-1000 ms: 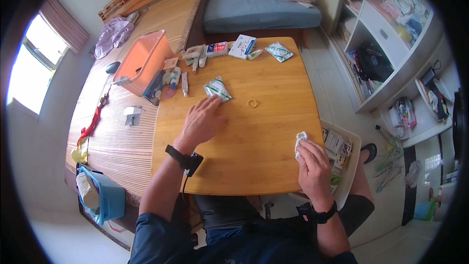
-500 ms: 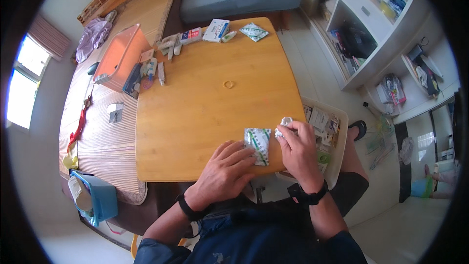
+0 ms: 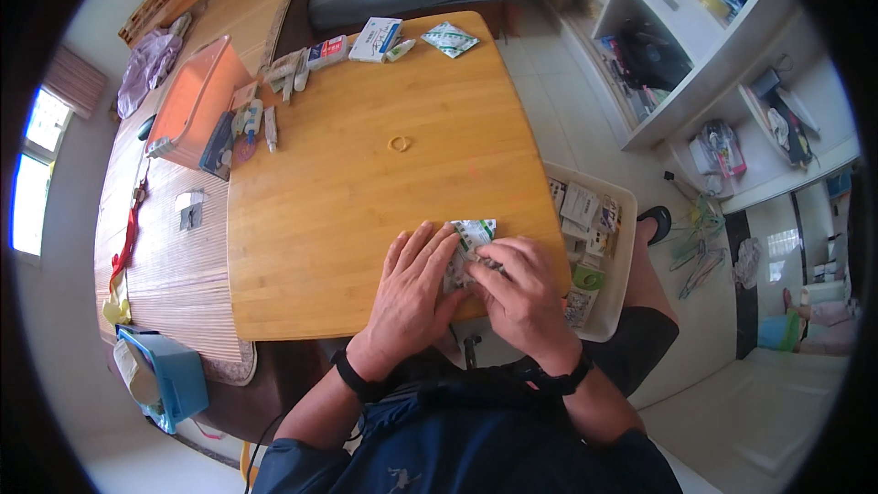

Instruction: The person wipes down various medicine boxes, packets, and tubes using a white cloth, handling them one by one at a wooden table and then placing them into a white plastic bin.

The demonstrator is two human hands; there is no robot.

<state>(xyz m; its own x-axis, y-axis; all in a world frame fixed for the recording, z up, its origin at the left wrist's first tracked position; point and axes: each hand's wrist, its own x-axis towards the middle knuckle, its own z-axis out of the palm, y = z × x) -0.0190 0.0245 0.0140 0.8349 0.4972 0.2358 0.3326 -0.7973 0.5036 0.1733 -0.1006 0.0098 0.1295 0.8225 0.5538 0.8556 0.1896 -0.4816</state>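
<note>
A flat white sachet (image 3: 472, 234) with green bands and printing lies near the front edge of the wooden table (image 3: 320, 220). My left hand (image 3: 409, 288) rests on its left side, fingers stretched out and flat. Over the lower right of the sachet, my right hand (image 3: 523, 297) is curled, fingertips pressed down on it. A small pale crumpled wad (image 3: 494, 263) shows between those fingers, mostly hidden. Both hands cover the sachet's lower part.
A rubber band (image 3: 399, 144) lies mid-table. Tubes (image 3: 271, 128), boxes (image 3: 375, 39) and another sachet (image 3: 449, 38) line the far and left edges, by an orange bin (image 3: 197, 96). A white bin (image 3: 622, 261) of packages stands at the table's right.
My right hand has moved left from beside the sachet onto it, with the white wad. My left hand stays at the sachet's left side. The whole view has shifted slightly.
</note>
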